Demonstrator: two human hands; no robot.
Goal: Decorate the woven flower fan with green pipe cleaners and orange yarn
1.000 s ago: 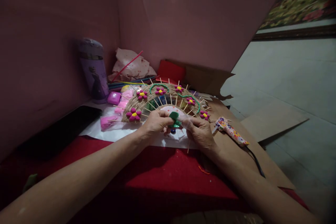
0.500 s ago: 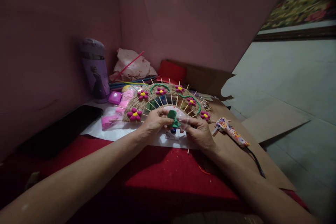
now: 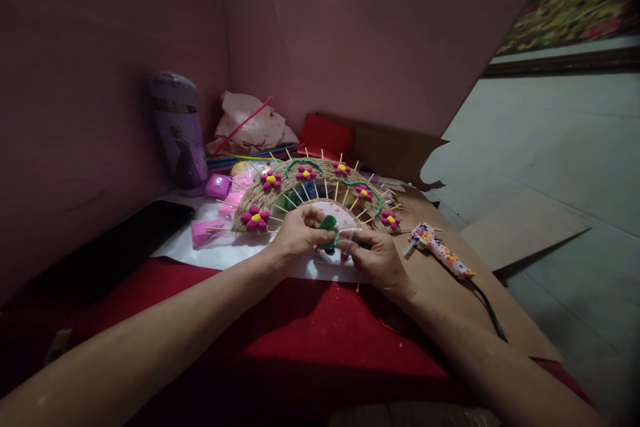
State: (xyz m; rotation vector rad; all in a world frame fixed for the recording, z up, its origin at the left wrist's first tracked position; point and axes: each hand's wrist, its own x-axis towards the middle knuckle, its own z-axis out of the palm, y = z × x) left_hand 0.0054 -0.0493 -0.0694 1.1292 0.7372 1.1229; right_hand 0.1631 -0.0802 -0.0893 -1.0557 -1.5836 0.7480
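Head view: a red-covered bench [image 3: 300,333] is spreading nearest the viewer. Just in front of a twine arch [image 3: 330,170], two hands are working close together: the left hand [image 3: 299,235] is pinching a green clay-like piece [image 3: 327,223], and the right hand [image 3: 379,257] is gripping clear film [image 3: 354,233] beside it. Right of the arch, a flower-patterned tool [image 3: 443,255] is lying with its black cord. The arch is bearing magenta flowers [image 3: 255,218] with yellow centres. Pink packets [image 3: 206,232] are resting left of the arch; a purple tumbler [image 3: 180,140] is standing farther left and behind.
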